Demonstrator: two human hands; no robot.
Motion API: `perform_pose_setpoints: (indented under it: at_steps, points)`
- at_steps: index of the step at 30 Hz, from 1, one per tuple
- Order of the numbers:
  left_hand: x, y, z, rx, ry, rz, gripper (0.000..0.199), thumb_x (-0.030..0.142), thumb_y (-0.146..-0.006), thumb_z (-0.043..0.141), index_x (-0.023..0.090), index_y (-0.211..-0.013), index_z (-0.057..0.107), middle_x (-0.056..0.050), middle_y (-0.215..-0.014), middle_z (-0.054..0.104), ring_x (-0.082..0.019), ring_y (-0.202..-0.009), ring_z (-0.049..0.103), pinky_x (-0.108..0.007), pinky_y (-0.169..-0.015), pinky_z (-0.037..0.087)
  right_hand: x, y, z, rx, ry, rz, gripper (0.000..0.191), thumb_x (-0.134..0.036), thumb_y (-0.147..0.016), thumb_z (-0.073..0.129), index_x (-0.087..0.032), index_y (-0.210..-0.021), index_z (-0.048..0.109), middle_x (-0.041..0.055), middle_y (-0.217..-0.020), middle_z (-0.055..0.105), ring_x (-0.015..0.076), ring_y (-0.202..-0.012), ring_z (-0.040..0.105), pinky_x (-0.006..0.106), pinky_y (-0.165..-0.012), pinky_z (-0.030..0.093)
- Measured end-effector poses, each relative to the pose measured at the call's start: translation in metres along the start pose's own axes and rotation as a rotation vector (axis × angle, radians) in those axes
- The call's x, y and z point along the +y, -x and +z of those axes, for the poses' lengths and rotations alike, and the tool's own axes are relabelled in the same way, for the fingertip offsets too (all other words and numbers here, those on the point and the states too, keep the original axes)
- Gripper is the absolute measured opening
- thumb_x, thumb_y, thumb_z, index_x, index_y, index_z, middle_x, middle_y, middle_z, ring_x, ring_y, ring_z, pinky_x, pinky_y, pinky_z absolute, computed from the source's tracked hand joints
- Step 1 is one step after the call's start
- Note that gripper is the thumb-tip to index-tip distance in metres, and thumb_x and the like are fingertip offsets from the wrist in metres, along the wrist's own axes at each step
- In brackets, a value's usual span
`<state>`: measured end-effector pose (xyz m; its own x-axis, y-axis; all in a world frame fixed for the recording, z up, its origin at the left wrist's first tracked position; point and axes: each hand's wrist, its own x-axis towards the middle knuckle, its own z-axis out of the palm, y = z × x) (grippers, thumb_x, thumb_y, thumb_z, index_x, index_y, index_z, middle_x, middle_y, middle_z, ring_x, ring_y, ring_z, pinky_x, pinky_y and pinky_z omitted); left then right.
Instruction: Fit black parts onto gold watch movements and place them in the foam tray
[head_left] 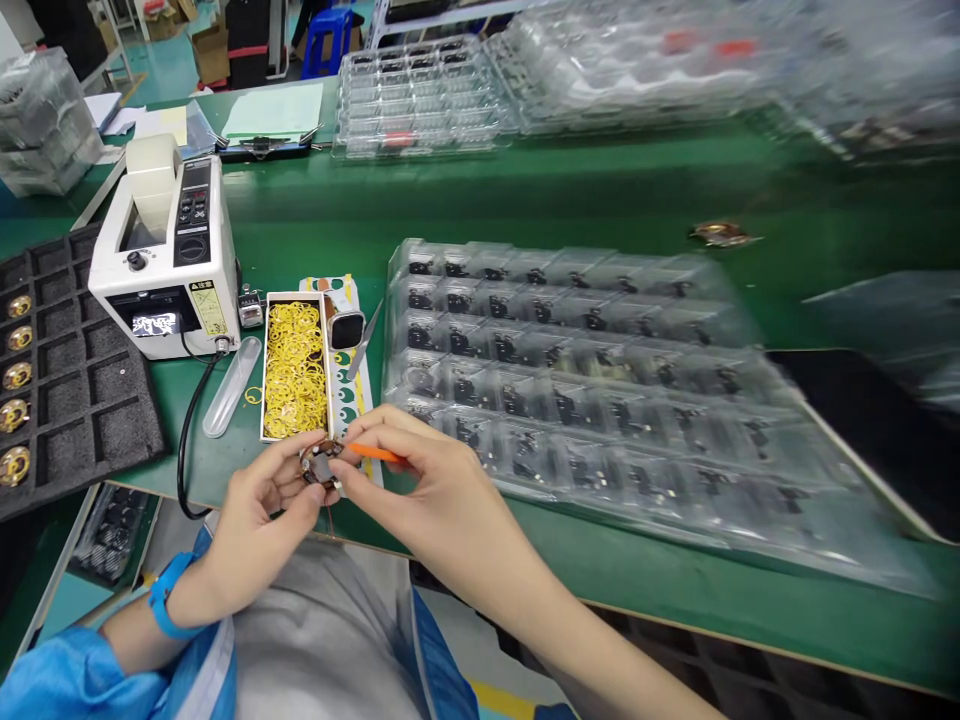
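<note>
Between my thumb and fingers, my left hand point(259, 510) grips a small round electronic part point(321, 467) with a copper-coloured rim and a grey middle. My right hand point(431, 490) is closed on a thin orange stick-like tool point(379, 454), and its thumb and fingertips touch the part's right side. The tool's exact kind is hidden by the fingers. A thin reddish wire hangs below the part. Just beyond the hands stands a white box point(264, 400) full of yellow rings point(296, 360). A smartwatch-like square item point(346, 330) and tweezers point(366, 342) lie beside it.
A tape dispenser point(206, 300) stands left, near a clear plastic case point(232, 388) and a black foam tray point(112, 385) with gold round parts. Clear blister trays point(525, 490) holding dark parts cover the right. More trays point(420, 100) sit behind; a loose part point(721, 234) lies far right.
</note>
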<state>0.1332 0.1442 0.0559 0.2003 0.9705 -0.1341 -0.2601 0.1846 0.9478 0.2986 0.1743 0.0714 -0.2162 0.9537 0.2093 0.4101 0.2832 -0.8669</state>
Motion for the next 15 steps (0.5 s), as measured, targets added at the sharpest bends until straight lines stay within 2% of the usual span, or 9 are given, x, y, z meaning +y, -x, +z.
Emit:
perform_pose_setpoints:
  at_steps: [7, 12, 15]
  points:
    - [-0.005, -0.01, 0.011, 0.189, 0.046, 0.023, 0.026, 0.026, -0.081, 0.078, 0.015, -0.101, 0.068, -0.004, -0.082, 0.079, -0.015, -0.076, 0.076, -0.02, -0.073, 0.062, 0.001, 0.004, 0.012, 0.072, 0.213, -0.092, 0.013, -0.014, -0.087, 0.06, -0.02, -0.075, 0.059, 0.0016, -0.082, 0.064, 0.0165, -0.077, 0.064, 0.028, -0.065, 0.048]
    - [-0.006, -0.013, 0.011, 0.211, 0.09, 0.049, 0.028, 0.034, -0.078, 0.081, 0.016, -0.094, 0.068, -0.004, -0.078, 0.079, -0.016, -0.072, 0.076, -0.022, -0.069, 0.063, 0.003, 0.007, 0.017, 0.157, 0.256, -0.108, 0.006, -0.02, -0.089, 0.061, -0.021, -0.089, 0.055, 0.0038, -0.09, 0.063, 0.0179, -0.081, 0.063, 0.028, -0.064, 0.048]
    - [-0.004, -0.013, 0.009, 0.19, 0.115, 0.037, 0.032, 0.038, -0.077, 0.082, 0.016, -0.095, 0.067, -0.004, -0.078, 0.079, -0.017, -0.069, 0.076, -0.023, -0.062, 0.063, 0.003, 0.007, 0.017, 0.121, 0.184, -0.094, 0.004, -0.019, -0.091, 0.061, -0.021, -0.092, 0.057, 0.003, -0.09, 0.061, 0.0161, -0.079, 0.061, 0.026, -0.062, 0.046]
